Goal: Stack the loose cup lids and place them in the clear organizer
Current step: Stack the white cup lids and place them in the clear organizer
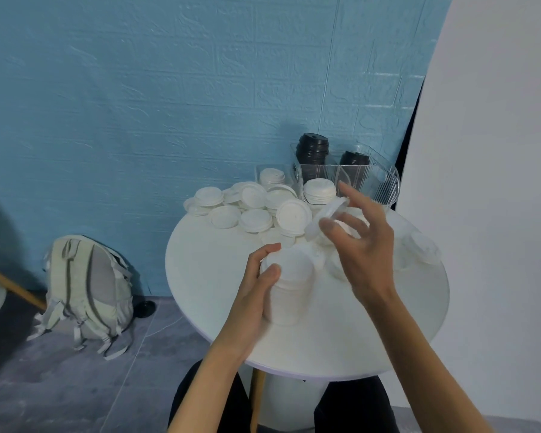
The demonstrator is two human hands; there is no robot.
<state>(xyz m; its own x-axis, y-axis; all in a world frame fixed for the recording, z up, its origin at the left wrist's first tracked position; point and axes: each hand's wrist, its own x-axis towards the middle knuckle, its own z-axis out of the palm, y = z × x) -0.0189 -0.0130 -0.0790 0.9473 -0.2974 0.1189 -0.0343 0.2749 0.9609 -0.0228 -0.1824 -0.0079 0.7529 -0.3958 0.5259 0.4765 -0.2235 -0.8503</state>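
My left hand [256,289] grips a tall stack of white lids [289,285] standing near the middle of the round white table [206,276]. My right hand [359,242] holds a single white lid [325,218] tilted on edge, just above and right of the stack. Several loose white lids [250,207] lie scattered at the table's far side. The clear organizer [372,179] stands at the back right; it holds two stacks of black lids [312,151] and white lid stacks [319,190].
More white lids [419,248] lie at the table's right edge beside a white wall panel [497,182]. A pale backpack [88,289] leans against the blue wall on the floor to the left. My dark-trousered legs are under the table.
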